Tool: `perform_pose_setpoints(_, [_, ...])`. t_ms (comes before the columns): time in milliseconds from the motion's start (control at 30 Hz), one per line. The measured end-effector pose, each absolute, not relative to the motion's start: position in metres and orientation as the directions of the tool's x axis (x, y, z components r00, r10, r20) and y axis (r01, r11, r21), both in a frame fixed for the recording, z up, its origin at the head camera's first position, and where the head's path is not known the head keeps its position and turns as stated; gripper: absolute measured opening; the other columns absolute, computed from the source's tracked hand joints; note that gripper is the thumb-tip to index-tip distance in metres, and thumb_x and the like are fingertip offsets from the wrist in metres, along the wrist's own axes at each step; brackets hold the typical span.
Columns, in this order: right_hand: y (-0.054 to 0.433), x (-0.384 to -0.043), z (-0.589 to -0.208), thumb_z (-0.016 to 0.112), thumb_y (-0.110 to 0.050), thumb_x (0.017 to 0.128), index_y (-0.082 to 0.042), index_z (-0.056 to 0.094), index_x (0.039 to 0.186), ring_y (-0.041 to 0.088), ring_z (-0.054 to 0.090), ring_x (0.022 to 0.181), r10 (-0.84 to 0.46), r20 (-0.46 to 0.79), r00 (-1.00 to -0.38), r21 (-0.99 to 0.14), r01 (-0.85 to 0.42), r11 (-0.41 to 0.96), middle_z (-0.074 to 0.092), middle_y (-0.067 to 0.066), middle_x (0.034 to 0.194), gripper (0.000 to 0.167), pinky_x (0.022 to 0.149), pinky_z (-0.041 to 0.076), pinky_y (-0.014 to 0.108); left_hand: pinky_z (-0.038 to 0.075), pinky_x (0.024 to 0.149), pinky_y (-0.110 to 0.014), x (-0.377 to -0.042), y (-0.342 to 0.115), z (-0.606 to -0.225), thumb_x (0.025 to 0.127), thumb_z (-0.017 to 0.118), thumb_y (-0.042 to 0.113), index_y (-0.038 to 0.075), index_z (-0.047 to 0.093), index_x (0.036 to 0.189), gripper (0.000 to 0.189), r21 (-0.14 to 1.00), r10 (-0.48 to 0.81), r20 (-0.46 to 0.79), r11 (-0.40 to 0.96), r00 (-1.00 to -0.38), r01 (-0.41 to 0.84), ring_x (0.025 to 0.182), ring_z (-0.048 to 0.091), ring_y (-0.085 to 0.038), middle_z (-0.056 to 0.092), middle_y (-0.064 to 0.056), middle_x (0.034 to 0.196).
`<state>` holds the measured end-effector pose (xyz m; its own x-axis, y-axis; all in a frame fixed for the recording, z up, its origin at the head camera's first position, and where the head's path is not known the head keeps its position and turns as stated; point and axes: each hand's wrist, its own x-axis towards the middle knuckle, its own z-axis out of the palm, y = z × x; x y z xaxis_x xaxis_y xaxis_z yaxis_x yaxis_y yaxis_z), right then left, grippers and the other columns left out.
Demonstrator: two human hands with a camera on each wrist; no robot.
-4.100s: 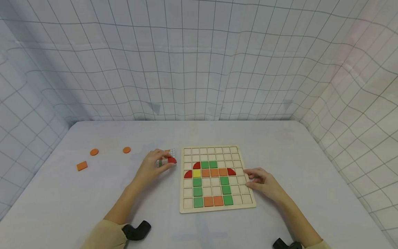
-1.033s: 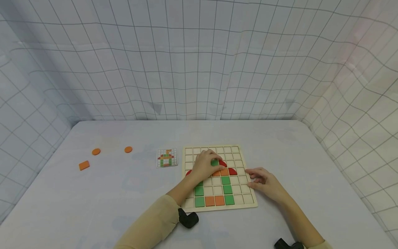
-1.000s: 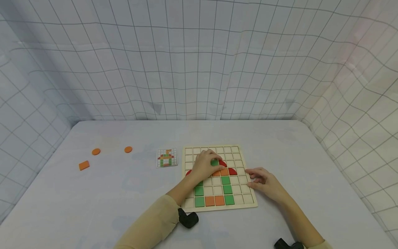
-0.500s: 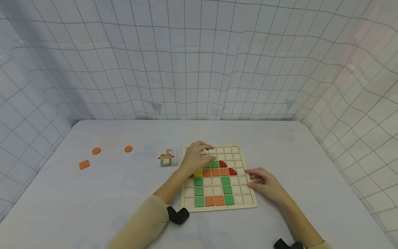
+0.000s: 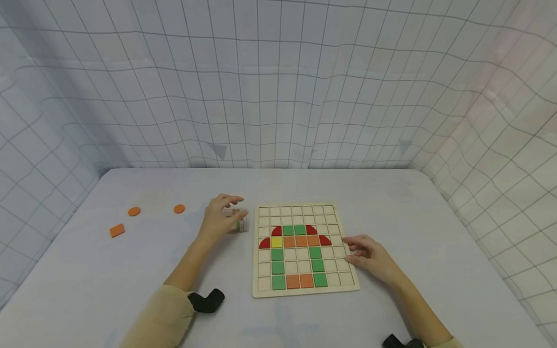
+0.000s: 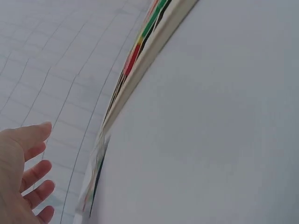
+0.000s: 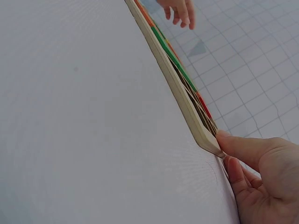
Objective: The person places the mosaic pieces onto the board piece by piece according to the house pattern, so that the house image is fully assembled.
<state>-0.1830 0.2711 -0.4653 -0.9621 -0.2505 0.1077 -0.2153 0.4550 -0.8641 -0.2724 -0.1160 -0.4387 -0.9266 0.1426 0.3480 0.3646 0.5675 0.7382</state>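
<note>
My left hand hovers with nothing in it, thumb and fingers apart, over the pattern card and partly hiding it. Just right of the card lies a cream wooden grid board. Set in its squares are green, orange and yellow square tiles, the yellow tile at the left. Red quarter-circle tiles stand at both sides, among them an upper right red tile. At the board's right edge my right hand holds on, thumb and fingertips at the rim in the right wrist view.
Off to the left on the white table lie two round orange pieces, a near disc and a farther-left disc, plus an orange square tile. A grid-patterned cloth hangs behind the table.
My left hand carried a red quarter-circle tile from over the card to the board, left it in the upper right of the pattern, and moved back left empty. The right hand stayed put.
</note>
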Motion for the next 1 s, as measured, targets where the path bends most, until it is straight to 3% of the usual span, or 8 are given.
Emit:
perform_pose_setpoints(133, [0.272, -0.184, -0.467, 0.068, -0.001, 0.079, 0.005, 0.055, 0.12, 0.013, 0.053, 0.086, -0.247, 0.11, -0.963, -0.858, -0.218, 0.465, 0.054, 0.016, 0.105, 0.043, 0.071, 0.045, 0.018, 0.037, 0.08, -0.045, -0.271, -0.149, -0.442, 0.08, 0.071, 0.017, 0.001, 0.062, 0.111, 0.037, 0.725, 0.086, 0.354, 0.604, -0.931, 0.331, 0.094, 0.049, -0.032, 0.057, -0.018, 0.105])
perform_pose_setpoints(333, [0.271, -0.183, -0.464, 0.071, -0.01, 0.079, 0.0, 0.057, 0.12, 0.01, 0.051, 0.089, -0.236, 0.1, -0.967, -0.86, -0.203, 0.468, 0.055, 0.011, 0.104, 0.044, 0.073, 0.045, 0.017, 0.034, 0.08, -0.046, -0.266, -0.196, -0.443, 0.082, 0.069, 0.018, 0.0, 0.061, 0.112, 0.037, 0.71, -0.033, 0.384, 0.65, -0.923, 0.272, 0.093, 0.048, -0.034, 0.056, -0.02, 0.103])
perform_pose_setpoints(633, [0.271, -0.184, -0.464, 0.071, -0.011, 0.078, 0.0, 0.058, 0.119, 0.01, 0.051, 0.088, -0.237, 0.109, -0.965, -0.864, -0.211, 0.458, 0.054, 0.012, 0.102, 0.044, 0.072, 0.045, 0.017, 0.031, 0.075, -0.034, -0.247, -0.257, -0.448, 0.08, 0.071, 0.013, -0.001, 0.061, 0.112, 0.037, 0.724, -0.222, 0.392, 0.674, -0.893, 0.15, 0.091, 0.046, -0.029, 0.055, -0.019, 0.101])
perform_pose_setpoints(800, [0.271, -0.184, -0.464, 0.071, -0.011, 0.078, 0.0, 0.058, 0.119, 0.011, 0.051, 0.087, -0.237, 0.104, -0.966, -0.863, -0.206, 0.46, 0.054, 0.011, 0.102, 0.044, 0.072, 0.045, 0.017, 0.024, 0.08, -0.044, -0.24, -0.288, -0.453, 0.077, 0.073, 0.013, 0.0, 0.062, 0.111, 0.037, 0.707, -0.339, 0.373, 0.707, -0.863, 0.028, 0.083, 0.041, -0.021, 0.053, -0.011, 0.095])
perform_pose_setpoints(967, [0.27, -0.183, -0.463, 0.071, -0.012, 0.078, -0.001, 0.058, 0.119, 0.011, 0.051, 0.087, -0.236, 0.096, -0.967, -0.867, -0.198, 0.457, 0.054, 0.011, 0.102, 0.045, 0.071, 0.045, 0.017, 0.02, 0.084, -0.054, -0.232, -0.314, -0.456, 0.079, 0.071, 0.018, 0.001, 0.06, 0.114, 0.04, 0.706, -0.396, 0.322, 0.705, -0.86, -0.06, 0.088, 0.041, -0.025, 0.049, -0.005, 0.095])
perform_pose_setpoints(1000, [0.27, -0.183, -0.463, 0.071, -0.012, 0.078, -0.001, 0.058, 0.12, 0.011, 0.051, 0.087, -0.235, 0.095, -0.967, -0.868, -0.196, 0.457, 0.054, 0.011, 0.102, 0.045, 0.071, 0.045, 0.017, 0.02, 0.084, -0.054, -0.23, -0.318, -0.456, 0.08, 0.071, 0.02, 0.001, 0.059, 0.114, 0.041, 0.706, -0.402, 0.314, 0.705, -0.86, -0.072, 0.088, 0.041, -0.02, 0.048, 0.0, 0.094])
